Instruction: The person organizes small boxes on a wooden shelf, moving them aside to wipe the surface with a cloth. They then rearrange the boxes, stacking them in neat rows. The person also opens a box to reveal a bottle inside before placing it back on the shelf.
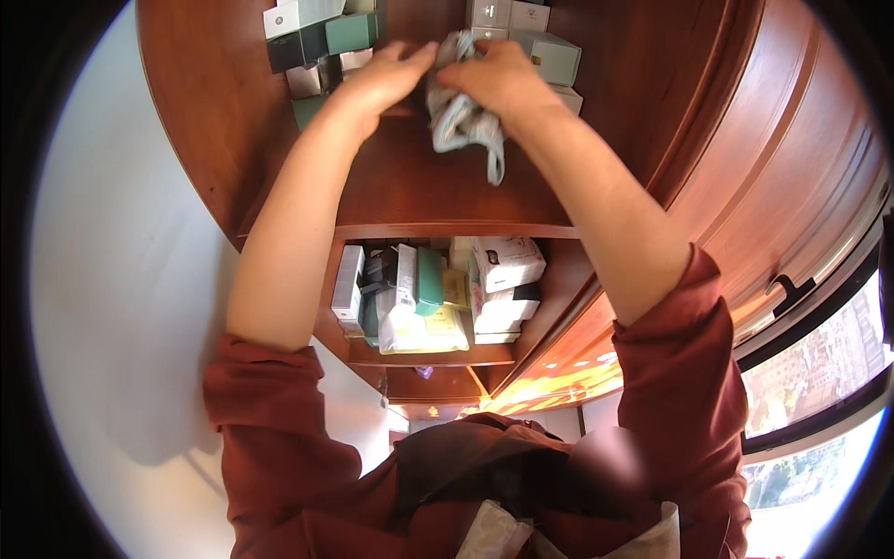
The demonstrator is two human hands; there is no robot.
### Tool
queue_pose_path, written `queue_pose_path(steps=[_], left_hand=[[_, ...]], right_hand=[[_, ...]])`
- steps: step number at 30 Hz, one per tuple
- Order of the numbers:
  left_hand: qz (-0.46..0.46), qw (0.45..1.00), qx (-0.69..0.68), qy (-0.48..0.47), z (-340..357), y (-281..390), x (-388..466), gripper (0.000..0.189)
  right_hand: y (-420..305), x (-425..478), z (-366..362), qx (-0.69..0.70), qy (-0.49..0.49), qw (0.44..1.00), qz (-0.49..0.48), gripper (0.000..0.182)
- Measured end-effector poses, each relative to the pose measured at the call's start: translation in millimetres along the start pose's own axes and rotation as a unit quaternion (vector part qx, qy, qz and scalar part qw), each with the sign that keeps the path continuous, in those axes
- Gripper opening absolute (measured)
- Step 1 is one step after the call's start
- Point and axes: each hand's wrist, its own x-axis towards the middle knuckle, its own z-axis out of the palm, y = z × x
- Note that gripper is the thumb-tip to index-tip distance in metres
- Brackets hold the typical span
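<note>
A crumpled grey cloth [466, 122] with a light blue edge is bunched in my right hand [504, 78], over the wooden upper shelf [433, 185]. One strip of it hangs down over the shelf board. My left hand [391, 78] is just left of the cloth, fingers spread and nothing seen in it. Whether its fingertips touch the cloth I cannot tell. Beyond my left hand, a stack of boxes holds a green box [351, 33] and a black box [297, 49]. White boxes [552, 59] are piled behind and right of my right hand.
Below, a lower shelf [433, 358] holds several cartons, a green box [428, 281], a pale packet [419, 334] and a white package [510, 262]. A white wall [133, 265] runs along the left. To the right are a wooden panel [761, 133] and a window [814, 356].
</note>
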Motion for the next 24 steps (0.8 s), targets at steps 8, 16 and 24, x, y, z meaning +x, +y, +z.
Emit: queue_pose_path(steps=[8,16,24], left_hand=[[-0.124,0.972,-0.189,-0.056,33.1,-5.1,13.2,0.031],[-0.026,0.915,-0.402,-0.004,93.9,75.7,108.1,0.026],[-0.041,0.924,-0.367,-0.104,126.4,94.5,98.7,0.048]], right_hand=[[10.3,-109.8,-25.7,0.290,0.073,0.953,-0.039,0.027],[46.7,-148.6,-41.8,0.033,0.109,0.971,-0.209,0.033],[34.9,-146.3,-44.3,0.102,0.096,0.980,-0.143,0.037]])
